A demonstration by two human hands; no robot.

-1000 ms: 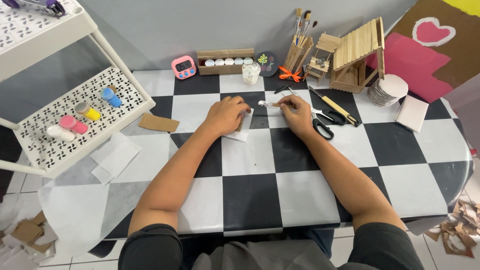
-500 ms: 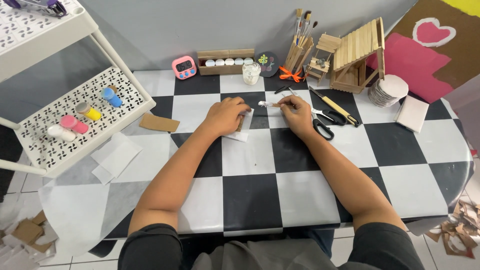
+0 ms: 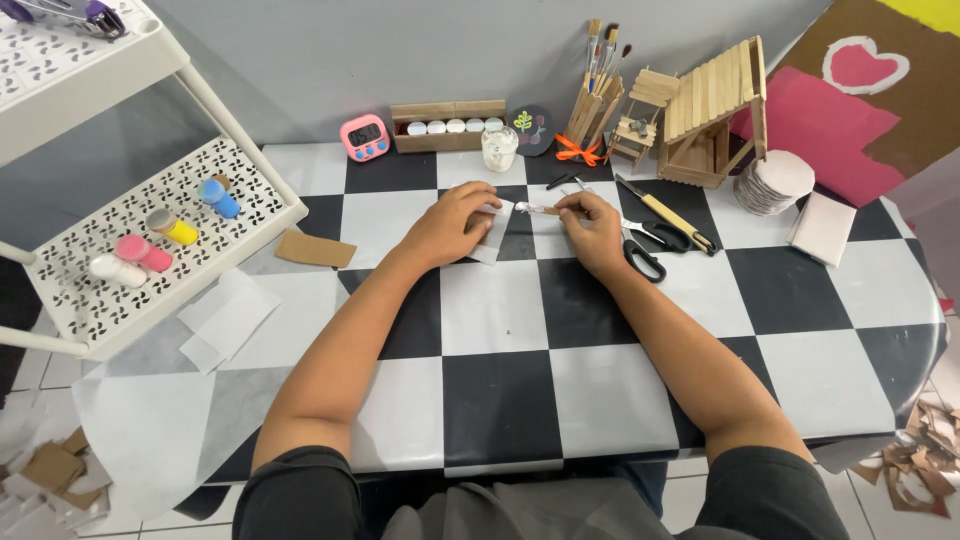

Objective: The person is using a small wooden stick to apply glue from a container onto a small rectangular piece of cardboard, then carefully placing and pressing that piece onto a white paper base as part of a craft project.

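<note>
My left hand (image 3: 448, 226) rests flat on a small white sheet of paper (image 3: 494, 233), pressing it onto the black-and-white chequered table (image 3: 500, 380). Just to its right, my right hand (image 3: 592, 232) pinches a thin wooden stick (image 3: 535, 209) whose white-coated tip points toward the paper. Both hands lie close together near the table's far middle. Black-handled scissors (image 3: 645, 252) lie right beside my right hand.
Along the back stand a pink timer (image 3: 364, 137), a wooden box of small paint pots (image 3: 450, 126), a white cup (image 3: 499, 149), a brush holder (image 3: 594, 118) and a stick-built house (image 3: 712, 115). A craft knife (image 3: 668, 214), paper stacks (image 3: 775, 182) and a white cart with paint bottles (image 3: 150, 240) flank the table.
</note>
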